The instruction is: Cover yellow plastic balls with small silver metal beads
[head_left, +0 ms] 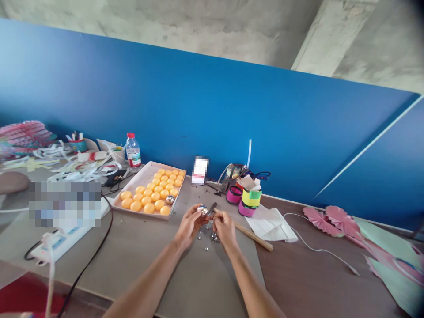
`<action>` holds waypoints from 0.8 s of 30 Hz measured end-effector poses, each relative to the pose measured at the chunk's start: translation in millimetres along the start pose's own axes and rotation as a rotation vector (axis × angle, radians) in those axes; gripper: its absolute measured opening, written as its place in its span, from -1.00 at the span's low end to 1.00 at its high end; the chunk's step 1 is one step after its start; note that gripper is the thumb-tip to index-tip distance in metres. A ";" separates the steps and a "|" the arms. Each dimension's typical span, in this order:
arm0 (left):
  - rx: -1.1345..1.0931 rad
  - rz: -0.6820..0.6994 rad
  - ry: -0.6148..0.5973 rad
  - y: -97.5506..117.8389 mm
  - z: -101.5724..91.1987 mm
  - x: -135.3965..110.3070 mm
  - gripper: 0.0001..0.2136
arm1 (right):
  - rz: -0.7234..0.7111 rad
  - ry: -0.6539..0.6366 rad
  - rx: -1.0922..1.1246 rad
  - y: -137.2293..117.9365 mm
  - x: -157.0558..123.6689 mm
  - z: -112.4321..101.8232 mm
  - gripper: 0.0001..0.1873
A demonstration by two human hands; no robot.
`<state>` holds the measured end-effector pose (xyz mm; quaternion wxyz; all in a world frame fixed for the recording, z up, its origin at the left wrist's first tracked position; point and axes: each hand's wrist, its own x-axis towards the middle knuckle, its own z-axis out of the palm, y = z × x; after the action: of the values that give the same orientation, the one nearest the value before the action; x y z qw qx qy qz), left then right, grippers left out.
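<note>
My left hand [188, 226] is closed around a shiny silver-covered ball [202, 210], held up above the table. Close beside it on the right, the fingers of my right hand [225, 227] are pinched together; whatever they hold is too small to make out. Under and between my hands lie small shiny silver pieces [215, 238], and a few more are scattered nearby. A hammer with a wooden handle [254, 236] rests on the table, partly hidden behind my right hand. Left of my hands, a shallow box [132, 177] contains many orange balls [148, 195] and one silver-covered ball [170, 200].
A red-capped bottle [133, 152] stands behind the box. Left are a power strip [62, 243], cables and paper strips. Pink and yellow tape rolls [251, 198] and white paper [273, 225] lie right, beyond them pink paper fans [341, 221]. A blue partition [212, 115] closes the back.
</note>
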<state>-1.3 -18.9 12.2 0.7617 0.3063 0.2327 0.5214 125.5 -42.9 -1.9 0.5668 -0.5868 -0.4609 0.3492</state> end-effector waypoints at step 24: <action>0.227 0.066 -0.019 -8.2 0.0 0.0 -0.66 | 0.043 -0.152 0.364 1.6 2.5 2.1 -0.88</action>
<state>4.0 -21.1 6.4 0.7066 0.4032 0.2726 0.5136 124.7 -39.7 -3.4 0.6195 -0.4562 -0.4189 0.4823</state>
